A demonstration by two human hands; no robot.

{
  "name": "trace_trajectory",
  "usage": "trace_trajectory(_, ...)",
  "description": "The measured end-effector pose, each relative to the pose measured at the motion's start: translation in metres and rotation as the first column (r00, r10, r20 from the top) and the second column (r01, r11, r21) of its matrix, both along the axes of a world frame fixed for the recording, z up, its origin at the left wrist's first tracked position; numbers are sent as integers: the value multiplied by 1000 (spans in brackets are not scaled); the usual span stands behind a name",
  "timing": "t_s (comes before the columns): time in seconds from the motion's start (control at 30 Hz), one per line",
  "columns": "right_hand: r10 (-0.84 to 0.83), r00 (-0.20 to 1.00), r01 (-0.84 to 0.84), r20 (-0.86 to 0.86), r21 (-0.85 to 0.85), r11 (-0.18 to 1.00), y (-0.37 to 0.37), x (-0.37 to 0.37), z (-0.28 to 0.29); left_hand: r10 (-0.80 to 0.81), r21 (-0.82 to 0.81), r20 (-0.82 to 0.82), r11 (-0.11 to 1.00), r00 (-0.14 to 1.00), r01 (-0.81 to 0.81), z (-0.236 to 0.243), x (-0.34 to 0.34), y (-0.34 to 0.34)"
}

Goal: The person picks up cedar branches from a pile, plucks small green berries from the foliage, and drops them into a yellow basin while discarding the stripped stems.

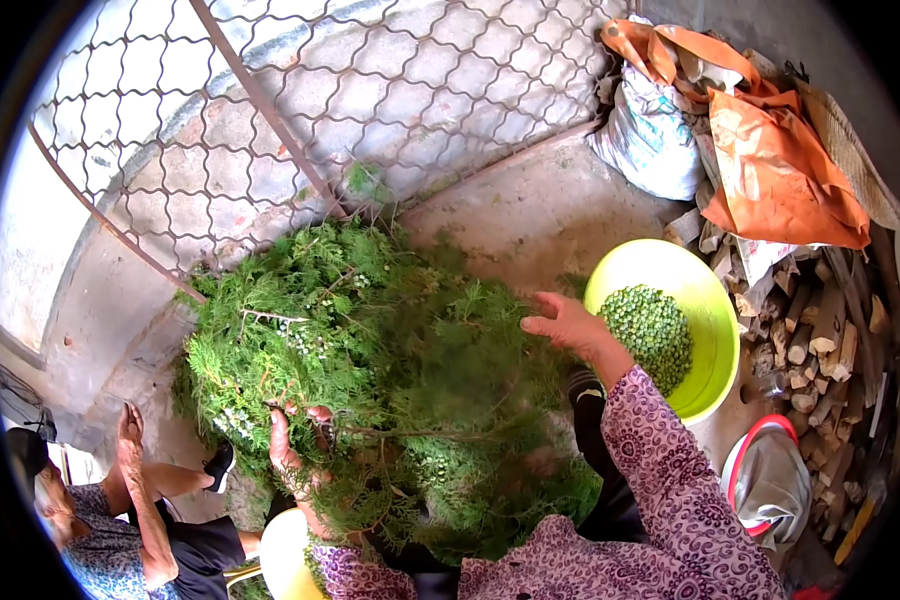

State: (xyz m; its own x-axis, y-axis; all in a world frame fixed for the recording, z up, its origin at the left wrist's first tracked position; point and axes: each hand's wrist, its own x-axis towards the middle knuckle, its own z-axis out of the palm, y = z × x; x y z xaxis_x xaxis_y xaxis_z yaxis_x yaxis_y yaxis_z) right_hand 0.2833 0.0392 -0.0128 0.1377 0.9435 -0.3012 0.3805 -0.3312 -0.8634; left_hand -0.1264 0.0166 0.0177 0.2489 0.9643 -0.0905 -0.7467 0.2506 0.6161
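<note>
While the left hand (288, 445) clamps a leafy branch (370, 380), the right hand (567, 325) hovers open beside the green bowl (715, 300) of berries (652, 330).

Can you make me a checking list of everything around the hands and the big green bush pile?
Surface: bare concrete floor, dusty.
Job's things: a heap of green branches with small berries; a yellow-green basin holding green berries.
Clutter: stacked firewood, a white sack, orange cloth, a bucket with a red rim.
Hands: left hand grips a twig in the heap; right hand is open, held between the heap and the basin.
Cables: nothing seen.
Surroundings: a wire mesh gate behind the heap; another person sits at the lower left.
</note>
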Motion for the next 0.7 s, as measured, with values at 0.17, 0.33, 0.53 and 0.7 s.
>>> trace_trajectory(0.17, 16, 931, -82, -365, -166, 983, 3, -15, 4, 225, -106, -7, 969, 974, -224, 8, 14, -2)
trace_trajectory(0.33, 124, 952, -146, -279, -62, 987, 3, -34, 3, 178, -51, 40, 983, 983, -176, 52, 40, -19)
trace_trajectory(0.53, 279, 935, -252, -219, 143, 957, -11, -51, 22, 253, -60, -17, 966, 967, -253, 11, 11, 1)
trace_trajectory(0.7, 359, 917, -313, -176, 245, 918, -26, -51, 39, 91, 134, 16, 987, 996, -92, -10, -3, 11)
